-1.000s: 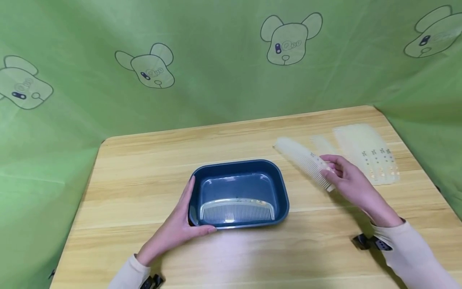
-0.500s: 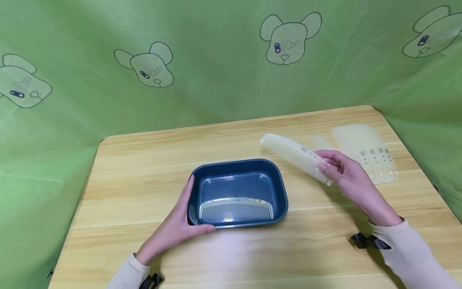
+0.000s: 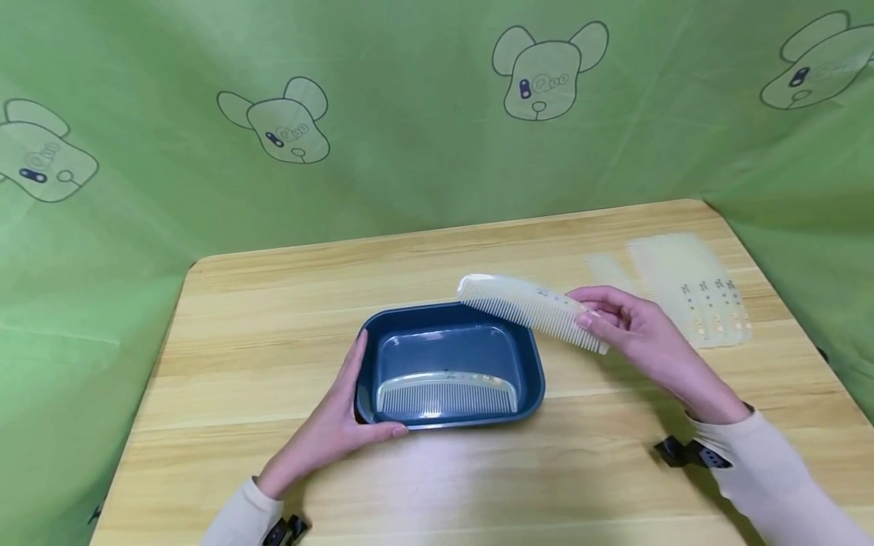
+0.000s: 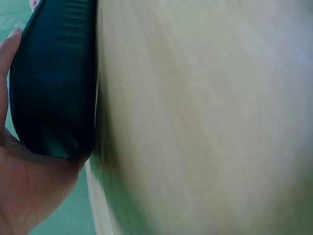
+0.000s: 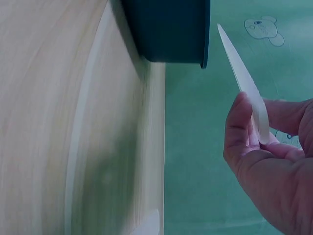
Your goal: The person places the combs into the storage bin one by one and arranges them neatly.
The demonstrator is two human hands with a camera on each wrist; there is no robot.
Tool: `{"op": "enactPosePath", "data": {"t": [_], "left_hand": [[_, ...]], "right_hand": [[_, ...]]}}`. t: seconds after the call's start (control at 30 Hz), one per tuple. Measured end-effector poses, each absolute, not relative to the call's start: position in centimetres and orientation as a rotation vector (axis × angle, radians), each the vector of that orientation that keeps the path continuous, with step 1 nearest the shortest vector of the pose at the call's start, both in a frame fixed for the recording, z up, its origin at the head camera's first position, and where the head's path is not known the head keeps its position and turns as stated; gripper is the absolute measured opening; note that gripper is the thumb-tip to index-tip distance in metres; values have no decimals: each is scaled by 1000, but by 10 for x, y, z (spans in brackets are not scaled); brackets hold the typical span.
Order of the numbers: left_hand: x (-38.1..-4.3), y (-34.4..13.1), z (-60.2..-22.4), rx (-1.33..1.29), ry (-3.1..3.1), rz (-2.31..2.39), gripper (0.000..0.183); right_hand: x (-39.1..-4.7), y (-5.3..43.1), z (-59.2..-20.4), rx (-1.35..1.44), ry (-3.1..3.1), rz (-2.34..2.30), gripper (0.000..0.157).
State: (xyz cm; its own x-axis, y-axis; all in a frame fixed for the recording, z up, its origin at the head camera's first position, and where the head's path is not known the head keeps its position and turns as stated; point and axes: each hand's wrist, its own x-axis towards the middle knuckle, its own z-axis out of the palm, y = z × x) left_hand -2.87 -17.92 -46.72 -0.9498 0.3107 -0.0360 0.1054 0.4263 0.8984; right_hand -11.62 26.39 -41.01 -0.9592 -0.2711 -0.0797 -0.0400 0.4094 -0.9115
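Note:
A dark blue plastic box (image 3: 537, 364) sits on the table, one pale comb (image 3: 447, 396) lying flat along its near side. My left hand (image 3: 332, 425) holds the box's near left corner, thumb along the front and fingers up the left side; the left wrist view shows the palm against the box wall (image 4: 56, 83). Between thumb and fingers my right hand (image 3: 631, 322) pinches another pale, translucent comb (image 3: 512, 299) by its right end. That comb is raised off the table, teeth toward me, its far end over the box's back right rim. Edge-on, the comb (image 5: 248, 88) shows in the right wrist view.
Several matching combs (image 3: 683, 273) lie overlapped in a fan at the table's right side. Beside them is a separate pale comb (image 3: 606, 267), partly behind my right hand. A green printed cloth (image 3: 410, 152) stands behind the wooden table (image 3: 273, 303).
My right hand has moved left with the comb, from beside the fanned combs to the box's back right edge. My left hand and the box have stayed in place.

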Motion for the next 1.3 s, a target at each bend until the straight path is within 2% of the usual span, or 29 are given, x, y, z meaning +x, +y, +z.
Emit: {"op": "enactPosePath", "data": {"t": [0.4, 0.8, 1.3], "left_hand": [[-31, -180, -466, 369, 2492, 1535, 145], [-32, -177, -468, 374, 2490, 1530, 144], [-30, -178, -465, 353, 2497, 1511, 145]], "right_hand": [[-115, 242, -403, -306, 2328, -1526, 36], [-113, 225, -402, -486, 2194, -1574, 36], [-107, 207, -405, -570, 2157, -1478, 36]]}}
